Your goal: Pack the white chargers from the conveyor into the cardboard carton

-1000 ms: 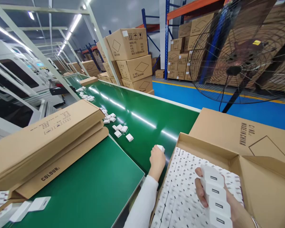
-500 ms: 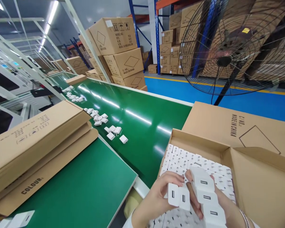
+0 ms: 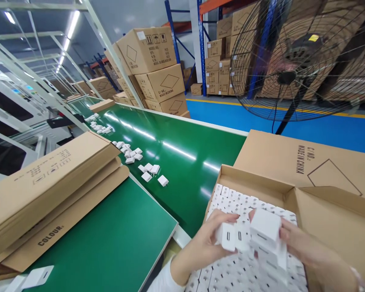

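Note:
My left hand is closed around two white USB charger plugs, held side by side with their ports facing me. In my right hand is a stack of several white charger plugs, smeared by motion in its lower part. Both hands are over an open cardboard carton. Rows of white chargers fill it, standing with their metal prongs up. The stack and my hands hide part of these rows.
Loose chargers lie along the green conveyor belt. Folded cardboard rests at the left on a green side table, beside a few chargers. A large fan stands beyond the carton, and stacked boxes line the belt's far side.
My right hand has turned its charger stack, so more of the top charger's flat side shows. My left hand's pair has moved slightly. The view has shifted a little.

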`<action>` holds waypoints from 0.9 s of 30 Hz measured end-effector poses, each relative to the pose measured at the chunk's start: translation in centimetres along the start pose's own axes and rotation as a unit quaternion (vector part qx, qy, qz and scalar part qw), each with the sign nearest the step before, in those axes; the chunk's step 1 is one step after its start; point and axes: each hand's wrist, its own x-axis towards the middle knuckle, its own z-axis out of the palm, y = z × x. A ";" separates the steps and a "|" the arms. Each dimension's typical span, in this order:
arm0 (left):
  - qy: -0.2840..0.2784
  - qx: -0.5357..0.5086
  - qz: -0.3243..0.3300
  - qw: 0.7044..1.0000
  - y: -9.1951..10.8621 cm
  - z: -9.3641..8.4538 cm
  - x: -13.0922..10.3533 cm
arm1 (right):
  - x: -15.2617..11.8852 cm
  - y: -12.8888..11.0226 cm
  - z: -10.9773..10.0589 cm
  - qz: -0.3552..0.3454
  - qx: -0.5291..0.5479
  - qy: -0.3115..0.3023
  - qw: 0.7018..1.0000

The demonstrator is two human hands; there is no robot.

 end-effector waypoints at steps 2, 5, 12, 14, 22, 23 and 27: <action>-0.030 0.080 -0.055 0.995 1.1 -0.8 2.4 | -0.3 -2.7 -2.0 -0.009 -0.229 0.089 0.969; -0.066 0.237 -0.074 0.966 1.7 -1.1 7.9 | 1.0 -5.6 -5.0 0.014 -0.515 0.194 0.835; -0.158 0.498 -0.122 0.844 -2.4 1.9 18.8 | 4.4 -5.0 -8.2 0.087 -0.692 0.254 0.670; -0.196 0.488 -0.144 0.838 -3.6 2.2 19.9 | 4.2 -4.1 -7.8 0.097 -0.702 0.236 0.665; -0.251 0.438 -0.185 0.843 -6.2 1.7 20.1 | 2.8 -2.4 -8.9 0.065 -0.750 0.129 0.645; -0.247 0.437 -0.183 0.845 -6.4 1.8 20.0 | 2.6 -2.2 -9.5 0.048 -0.760 0.117 0.638; -0.221 0.454 -0.139 0.852 -6.8 2.3 19.1 | 2.2 -0.6 -11.7 -0.017 -0.793 0.131 0.594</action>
